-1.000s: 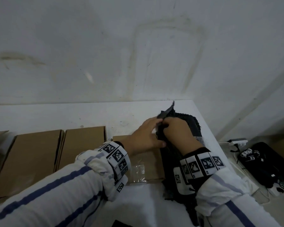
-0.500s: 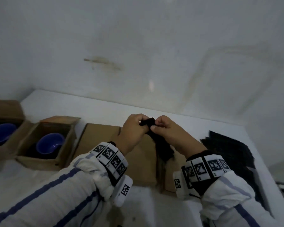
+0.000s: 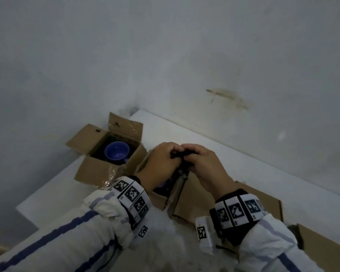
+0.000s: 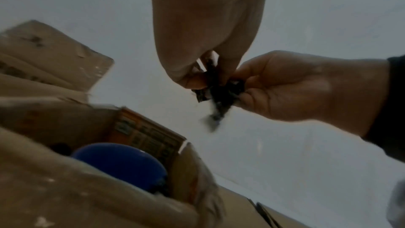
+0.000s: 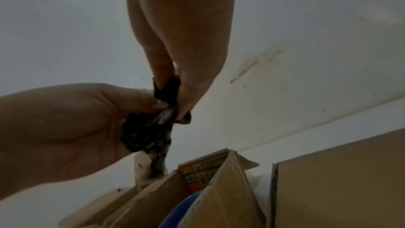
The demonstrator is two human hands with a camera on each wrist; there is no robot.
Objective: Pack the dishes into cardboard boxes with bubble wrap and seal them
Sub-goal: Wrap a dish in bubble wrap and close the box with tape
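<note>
A bunched piece of black bubble wrap (image 3: 182, 170) hangs between both hands above an open cardboard box (image 3: 161, 201), where a blue bowl (image 3: 165, 185) shows only as a sliver. My left hand (image 3: 171, 154) pinches the wrap's top from the left, and my right hand (image 3: 192, 156) pinches it from the right. The left wrist view shows the wrap (image 4: 219, 93) over the blue bowl (image 4: 122, 164). From the right wrist, the wrap (image 5: 146, 134) dangles toward the box wall (image 5: 228, 197). A second open box (image 3: 92, 169) holds another blue bowl (image 3: 117, 153) at the table's far left corner.
A closed cardboard box (image 3: 204, 203) lies flat right of the hands, and another one (image 3: 322, 246) sits at the lower right. The white table (image 3: 263, 183) meets a stained wall behind. The table's left edge (image 3: 47, 193) runs close to the far open box.
Both hands lifted the black wrap off the pile at the right and carried it left over the closed boxes to above an open box. The head view swung left.
</note>
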